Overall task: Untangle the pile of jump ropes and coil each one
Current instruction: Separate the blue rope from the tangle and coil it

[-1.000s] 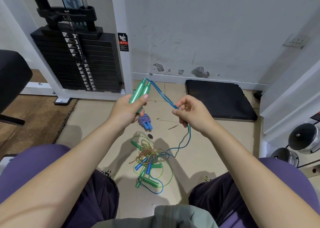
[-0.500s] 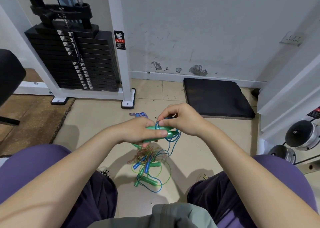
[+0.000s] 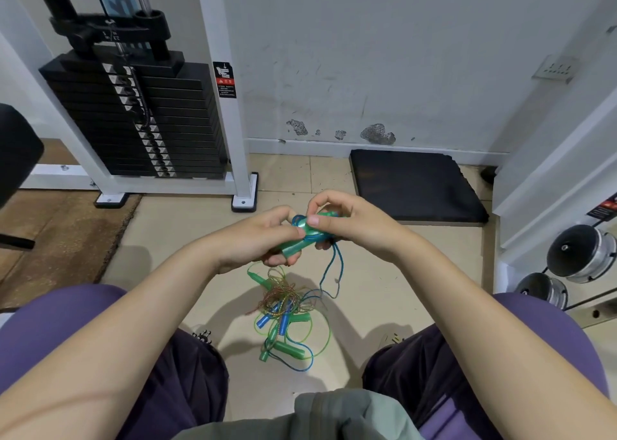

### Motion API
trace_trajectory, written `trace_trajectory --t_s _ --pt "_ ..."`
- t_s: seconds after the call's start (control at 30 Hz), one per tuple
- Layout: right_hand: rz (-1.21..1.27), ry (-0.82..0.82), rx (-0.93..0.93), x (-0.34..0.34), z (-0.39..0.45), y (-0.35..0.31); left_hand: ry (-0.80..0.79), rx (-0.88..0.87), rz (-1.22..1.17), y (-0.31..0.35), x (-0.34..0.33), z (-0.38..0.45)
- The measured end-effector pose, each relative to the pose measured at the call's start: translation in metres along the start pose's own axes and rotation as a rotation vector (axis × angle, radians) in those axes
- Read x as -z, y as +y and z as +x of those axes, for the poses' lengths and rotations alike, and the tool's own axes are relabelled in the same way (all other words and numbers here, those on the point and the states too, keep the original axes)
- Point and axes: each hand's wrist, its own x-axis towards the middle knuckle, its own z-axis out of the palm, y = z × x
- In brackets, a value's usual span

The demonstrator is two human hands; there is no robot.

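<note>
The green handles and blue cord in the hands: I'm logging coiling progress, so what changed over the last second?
The right hand came in from pinching the stretched blue cord and now wraps it round the green handles. The left hand lowered them from upright to nearly level, gripping them throughout. Less cord hangs loose. The tangled pile on the floor lies as before.

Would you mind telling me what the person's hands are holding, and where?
Both hands, left hand and right hand, grip the paired green plastic handles of the blue-corded jump rope, the right at the cord-wrapped end.
</note>
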Motion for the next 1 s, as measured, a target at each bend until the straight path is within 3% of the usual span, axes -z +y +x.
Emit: trace_trajectory --t_s 0.27,0.63,0.8,1.0 --pt "0.064 0.155 0.052 -0.005 0.004 0.001 0.223 -0.083 -0.149 -0.001 0.001 0.003" --pt "0.039 0.067 0.01 -0.004 0.004 0.007 0.141 -0.011 0.035 -0.002 -0.006 0.004" --pt "0.053 0.081 0.012 -0.001 0.005 0.008 0.006 -0.025 0.084 0.002 -0.001 -0.001" --pt "0.287 -0.007 0.017 0.003 0.007 0.008 0.01 -0.112 -0.092 0.001 0.008 -0.001"
